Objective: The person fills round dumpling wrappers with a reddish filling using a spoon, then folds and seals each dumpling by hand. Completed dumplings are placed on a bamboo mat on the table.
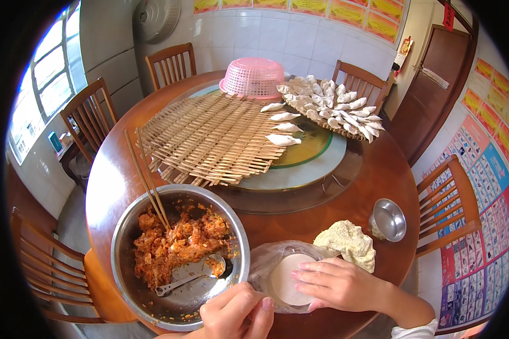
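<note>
A stack of round white dough wrappers (289, 279) lies in a clear plastic bag (261, 258) near the table's front edge. My right hand (333, 282) rests over the right side of the stack, fingers on the top wrapper and thumb at its lower edge; whether it grips one is unclear. My left hand (239, 311) is curled at the bag's left edge and appears to pinch the plastic. Beside it stands a steel bowl (118, 258) of orange minced filling (174, 250), with a metal spoon (186, 282) and wooden chopsticks (150, 186) in it.
A crumpled pale-yellow cloth (348, 243) and small metal bowl (389, 220) sit to the right. On the glass turntable (331, 165) are a woven bamboo tray (208, 135) with several dumplings (283, 140), a dumpling-filled tray (331, 106) and an upturned pink basket (254, 76). Wooden chairs (449, 203) surround the table.
</note>
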### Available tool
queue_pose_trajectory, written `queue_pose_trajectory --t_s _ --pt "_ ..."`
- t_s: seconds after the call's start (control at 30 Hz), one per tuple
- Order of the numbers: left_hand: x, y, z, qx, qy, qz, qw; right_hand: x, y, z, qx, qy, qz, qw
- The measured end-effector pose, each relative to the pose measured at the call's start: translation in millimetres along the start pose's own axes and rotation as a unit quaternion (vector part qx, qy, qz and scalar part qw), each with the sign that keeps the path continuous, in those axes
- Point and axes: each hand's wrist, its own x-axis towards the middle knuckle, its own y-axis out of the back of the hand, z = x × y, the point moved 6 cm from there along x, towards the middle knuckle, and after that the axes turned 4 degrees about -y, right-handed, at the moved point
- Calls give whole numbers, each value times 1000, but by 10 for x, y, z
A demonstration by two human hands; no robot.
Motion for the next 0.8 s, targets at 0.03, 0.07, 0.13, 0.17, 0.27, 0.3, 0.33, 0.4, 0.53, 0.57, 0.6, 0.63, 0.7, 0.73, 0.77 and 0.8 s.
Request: queue_pose_trajectory --t_s 0.03,0.07,0.13,0.17,0.27,0.3,0.33,0.4,0.53,0.57,0.6,0.63,0.7,0.73,0.77,0.8 --pt "-3 0 2 0 -1 -1 1000 1 1 -5 -15 6 -3 1000" --pt "-6 4 3 0 -1 -1 1000 3 1 -6 -17 8 -4 1000" --pt "-9 8 12 0 -4 -2 1000 3 2 -6 -22 11 -3 1000" --pt "-8 8 18 1 -6 -2 1000 1 1 -4 -25 12 -1 1000" --pt "-3 -3 30 3 -11 -4 1000 -13 -8 13 -24 15 7 1000" --pt "-3 0 32 5 -11 -5 1000 -16 -14 27 -14 11 8 1000" --pt "-3 9 38 0 -15 5 1000 -19 -12 24 -16 20 17 1000" --pt "-13 36 48 -11 -24 25 999 -13 -11 28 -5 27 29 999" --pt "-84 -25 -82 -18 81 -73 994 46 116 131 110 -29 97 989" --pt "-101 -44 -139 -84 119 -49 988 68 171 197 157 -61 118 979" --pt "-117 -74 -195 -149 154 -25 976 88 230 273 208 -98 133 964" --pt "-135 -112 -247 -200 186 -5 962 114 281 329 236 -125 137 954" --pt "-170 -189 -349 -299 248 34 921 170 366 438 298 -189 129 927" --pt "-172 -241 -380 -363 267 23 893 210 412 465 330 -203 138 912" --pt "-190 -266 -405 -398 286 36 871 246 447 487 350 -222 140 899" --pt "-206 -293 -430 -432 304 50 848 286 479 504 370 -238 144 886"
